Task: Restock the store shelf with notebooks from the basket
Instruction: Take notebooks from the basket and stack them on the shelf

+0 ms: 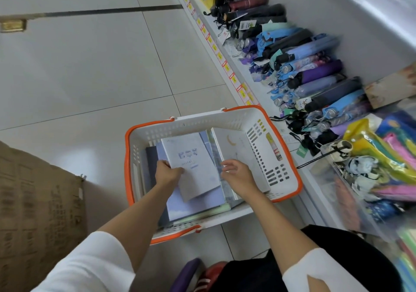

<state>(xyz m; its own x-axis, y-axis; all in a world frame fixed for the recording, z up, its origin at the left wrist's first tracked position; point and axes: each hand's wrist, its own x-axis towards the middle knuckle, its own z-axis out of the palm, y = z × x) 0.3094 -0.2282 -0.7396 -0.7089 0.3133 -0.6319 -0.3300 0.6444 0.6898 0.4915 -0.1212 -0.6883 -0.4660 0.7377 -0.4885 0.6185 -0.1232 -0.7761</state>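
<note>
A white basket point(225, 118) with orange handles sits on the floor beside the low store shelf point(227, 51). Inside it lie several notebooks. The top one, a pale grey notebook point(193, 163) with blue lettering, is tilted up, and my left hand point(167, 172) grips its left edge. My right hand point(236, 174) hovers at its right edge with fingers spread, holding nothing. A lavender notebook point(195, 206) lies underneath. A white notebook with a yellow moon point(238, 147) leans against the basket's right wall.
The shelf on the right holds rows of folded umbrellas point(308, 66) and bright packaged items point(382, 156). A brown cardboard box point(33, 213) stands at the left. Pale floor tiles spread beyond the basket.
</note>
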